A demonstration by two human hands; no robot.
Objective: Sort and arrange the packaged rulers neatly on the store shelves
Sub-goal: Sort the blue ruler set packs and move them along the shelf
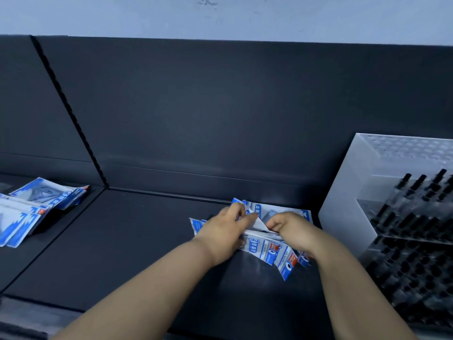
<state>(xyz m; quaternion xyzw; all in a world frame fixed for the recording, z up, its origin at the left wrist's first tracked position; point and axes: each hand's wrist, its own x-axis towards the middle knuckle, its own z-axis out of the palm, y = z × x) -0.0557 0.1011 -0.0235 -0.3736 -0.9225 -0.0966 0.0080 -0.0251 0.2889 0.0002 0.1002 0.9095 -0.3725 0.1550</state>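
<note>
Left of the rack (348,192), left hand (226,227) and right hand (291,228) meet on the rulers (267,250).
Left hand curls over their far edge and right hand pinches a top one. The rulers lie fanned directly under both on the shelf (122,241), long axes roughly front-to-back.

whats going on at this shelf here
A person is sorting a fanned stack of blue-and-white ruler packs on the dark shelf. The left hand grips the stack's left side and the right hand pinches packs near its top. A second pile of similar packs lies further left; a clear pen display stands at right.
</note>
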